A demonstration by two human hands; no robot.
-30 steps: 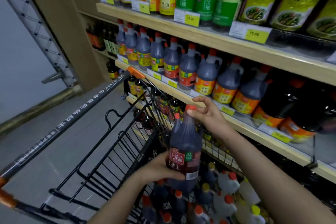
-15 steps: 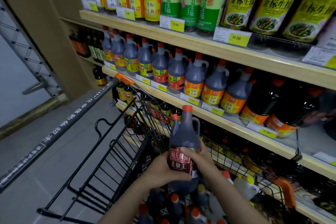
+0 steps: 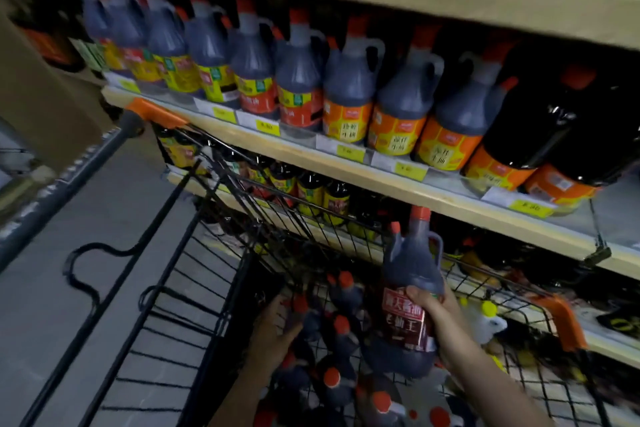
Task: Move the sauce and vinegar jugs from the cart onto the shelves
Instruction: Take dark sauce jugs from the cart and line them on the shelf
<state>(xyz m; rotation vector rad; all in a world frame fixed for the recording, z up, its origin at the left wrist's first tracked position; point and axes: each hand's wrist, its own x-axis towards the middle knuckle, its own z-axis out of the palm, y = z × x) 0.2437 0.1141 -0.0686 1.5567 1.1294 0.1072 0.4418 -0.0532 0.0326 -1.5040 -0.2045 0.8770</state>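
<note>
My right hand grips a dark sauce jug with a red cap and a red label, upright above the black wire cart. The jug hangs below the front edge of the middle shelf. My left hand is down inside the cart, its thumb and fingers curled round the neck of a red-capped jug. Several more dark jugs lie in the cart, with white jugs to the right.
A row of handled sauce jugs fills the middle shelf, with big black bottles at its right end. Small bottles line the shelf behind the cart. The cart's push bar runs down to the left over grey floor.
My left hand has let go of the held jug and dropped into the cart onto another jug. My right hand alone now holds the jug, and my view has moved closer and lower.
</note>
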